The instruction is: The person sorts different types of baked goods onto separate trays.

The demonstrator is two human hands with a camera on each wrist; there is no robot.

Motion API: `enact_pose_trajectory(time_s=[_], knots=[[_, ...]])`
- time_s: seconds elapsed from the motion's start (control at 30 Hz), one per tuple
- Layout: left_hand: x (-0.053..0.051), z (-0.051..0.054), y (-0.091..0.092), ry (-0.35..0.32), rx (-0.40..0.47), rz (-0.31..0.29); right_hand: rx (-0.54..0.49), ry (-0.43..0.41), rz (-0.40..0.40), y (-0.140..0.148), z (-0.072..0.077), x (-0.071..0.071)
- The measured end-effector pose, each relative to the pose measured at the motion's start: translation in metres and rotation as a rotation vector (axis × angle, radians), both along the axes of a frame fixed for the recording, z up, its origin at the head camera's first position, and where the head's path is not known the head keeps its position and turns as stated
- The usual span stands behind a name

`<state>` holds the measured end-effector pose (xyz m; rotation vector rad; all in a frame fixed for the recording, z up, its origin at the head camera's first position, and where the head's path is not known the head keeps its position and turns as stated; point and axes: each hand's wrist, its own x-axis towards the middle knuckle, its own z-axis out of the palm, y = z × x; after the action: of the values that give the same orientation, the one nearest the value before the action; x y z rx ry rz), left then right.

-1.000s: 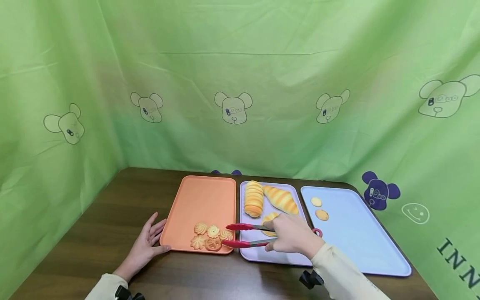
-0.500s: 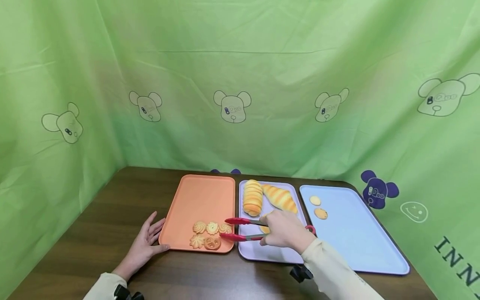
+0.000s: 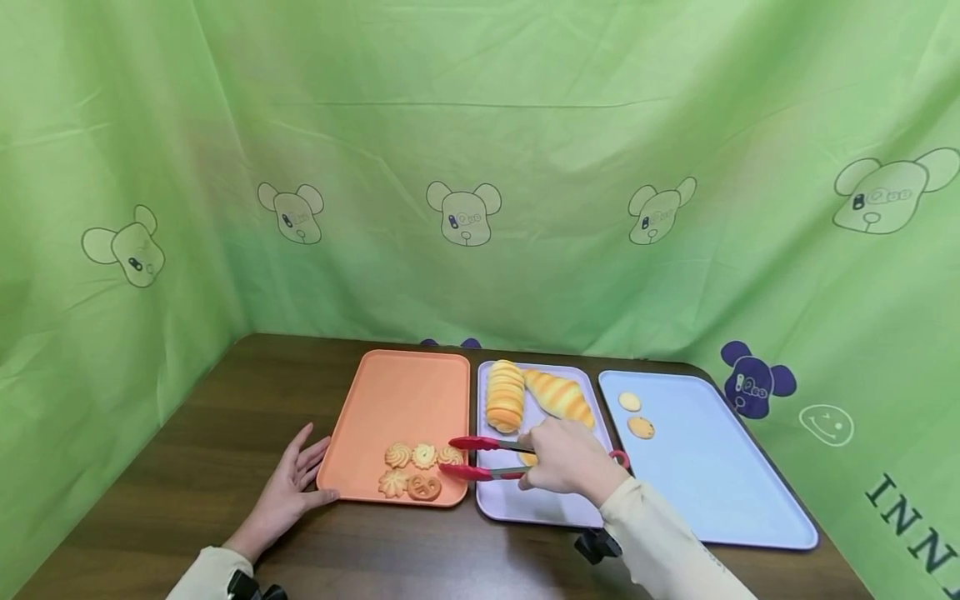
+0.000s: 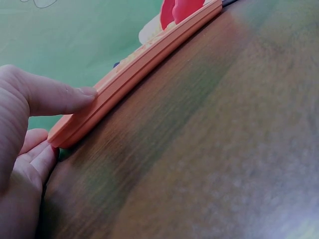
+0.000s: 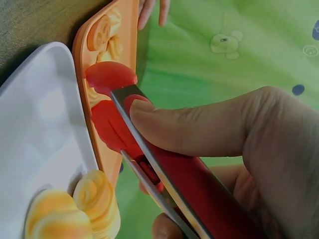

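My right hand (image 3: 566,458) grips red-tipped metal tongs (image 3: 468,472) above the purple tray. The tong tips stand apart around a swirled cookie (image 3: 450,455) at the right edge of the orange tray (image 3: 412,383); whether they touch it I cannot tell. Several other cookies lie beside it, among them a pretzel-shaped one (image 3: 423,488). My left hand (image 3: 281,496) is at the tray's near left corner, fingers spread along the side. In the left wrist view its thumb (image 4: 62,99) rests on the orange rim (image 4: 107,97), with fingers under or beside the corner.
The purple tray (image 3: 510,508) holds a ridged roll (image 3: 506,397), a long striped bread (image 3: 560,397) and a third piece (image 3: 528,458) partly hidden by my right hand. At the right, a blue tray (image 3: 720,458) bears two round cookies (image 3: 630,402). A green curtain stands behind.
My right hand and the tongs have shifted slightly left and up, and the tips have come a little closer together around the swirled cookie. My left hand stays at the orange tray.
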<state>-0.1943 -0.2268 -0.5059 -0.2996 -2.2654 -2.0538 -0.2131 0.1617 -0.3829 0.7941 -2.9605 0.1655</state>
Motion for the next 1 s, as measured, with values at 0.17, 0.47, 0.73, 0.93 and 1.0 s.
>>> enact_pose_trajectory(time_s=[0.17,0.47,0.73,0.93,1.0], knots=[[0.001,0.001,0.0,-0.004,-0.003,0.006,0.006,0.022,0.015,0.004,-0.004,0.001],[0.001,0.002,0.001,-0.011,-0.005,0.009,-0.011,0.03,0.052,0.011,-0.009,0.002],[0.003,0.0,0.0,-0.029,-0.003,0.007,-0.049,0.004,0.044,0.014,-0.012,0.005],[0.001,0.001,0.0,-0.017,-0.004,0.004,-0.046,-0.005,0.007,0.012,-0.011,0.003],[0.001,0.001,-0.001,-0.015,-0.008,0.001,-0.033,0.0,0.003,0.011,-0.01,0.003]])
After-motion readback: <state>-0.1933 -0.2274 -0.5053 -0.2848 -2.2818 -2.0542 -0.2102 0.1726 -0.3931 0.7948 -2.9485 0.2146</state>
